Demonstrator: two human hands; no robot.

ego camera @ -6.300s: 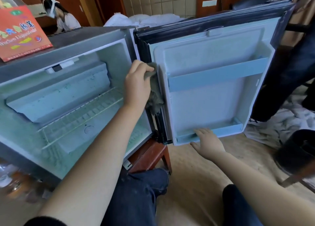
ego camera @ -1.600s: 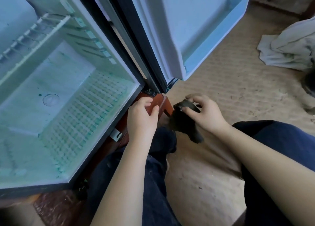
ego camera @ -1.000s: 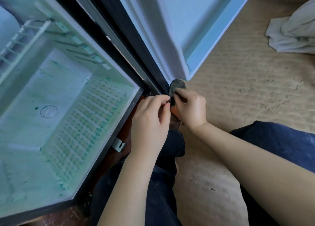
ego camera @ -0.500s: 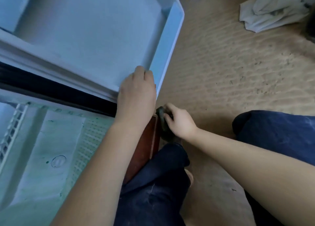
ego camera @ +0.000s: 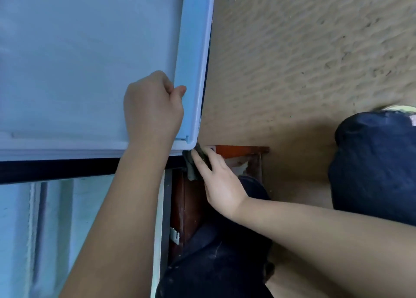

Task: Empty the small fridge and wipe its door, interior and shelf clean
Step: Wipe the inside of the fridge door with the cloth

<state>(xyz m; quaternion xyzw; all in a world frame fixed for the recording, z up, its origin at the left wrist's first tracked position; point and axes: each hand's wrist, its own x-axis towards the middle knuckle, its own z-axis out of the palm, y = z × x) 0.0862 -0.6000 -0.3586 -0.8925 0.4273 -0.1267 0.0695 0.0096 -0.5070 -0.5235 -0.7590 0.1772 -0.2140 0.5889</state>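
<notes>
The open fridge door [ego camera: 78, 61] fills the upper left, its pale blue inner lining and bottom tray rail [ego camera: 191, 50] facing me. My left hand [ego camera: 153, 108] grips that rail near the door's lower corner, fingers curled over its edge. My right hand [ego camera: 218, 178] presses a dark grey cloth [ego camera: 192, 165] with straight fingers against the underside of the door's corner, by the black door seal [ego camera: 67, 169]. Part of the fridge's pale interior [ego camera: 56, 230] shows at lower left.
A reddish-brown wooden stand [ego camera: 238, 150] holds the fridge, just behind the cloth. My knees in dark blue trousers [ego camera: 373, 162] flank the spot. Beige carpet [ego camera: 304, 50] covers the floor to the right.
The view has tilted further toward the door's bottom corner. My left hand has curled round the tray rail's edge. My right hand has lifted the cloth up against the door's lower corner.
</notes>
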